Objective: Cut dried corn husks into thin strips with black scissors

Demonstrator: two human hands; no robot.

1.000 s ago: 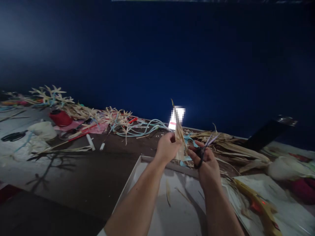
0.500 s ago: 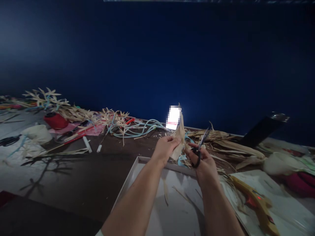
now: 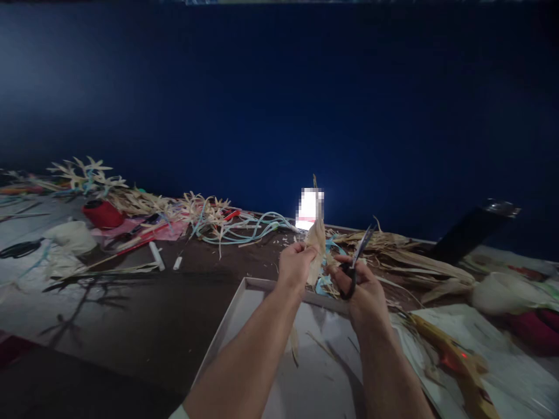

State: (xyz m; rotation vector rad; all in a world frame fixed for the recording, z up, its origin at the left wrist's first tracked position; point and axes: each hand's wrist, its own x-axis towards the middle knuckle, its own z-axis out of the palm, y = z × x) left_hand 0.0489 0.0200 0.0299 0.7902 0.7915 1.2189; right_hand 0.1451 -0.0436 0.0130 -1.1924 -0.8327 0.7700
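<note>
Pinched in my left hand (image 3: 297, 265) is a pale dried corn husk (image 3: 317, 247), its narrow tip pointing up in front of a glowing screen (image 3: 308, 210). My right hand (image 3: 364, 291) is closed around the black handles of a pair of scissors (image 3: 356, 259), whose blades point up and to the right. The right fingertips come close to the husk's right edge; whether they touch it I cannot tell. Below both forearms lies a shallow white box (image 3: 244, 326) with a few husk scraps (image 3: 294, 346) in it.
Dried husks (image 3: 419, 259) lie behind my right hand, near a dark cylinder (image 3: 471, 230). A yellow glue gun (image 3: 463, 366) with a red light rests at right. Leftward are blue cords (image 3: 257, 227), husk flowers (image 3: 203, 212), a red thread spool (image 3: 102, 214) and black-handled scissors (image 3: 21, 249).
The husk has been lowered and turned slightly in my left hand, which has shifted a little to the right. My right hand and the scissors stay nearly in place.
</note>
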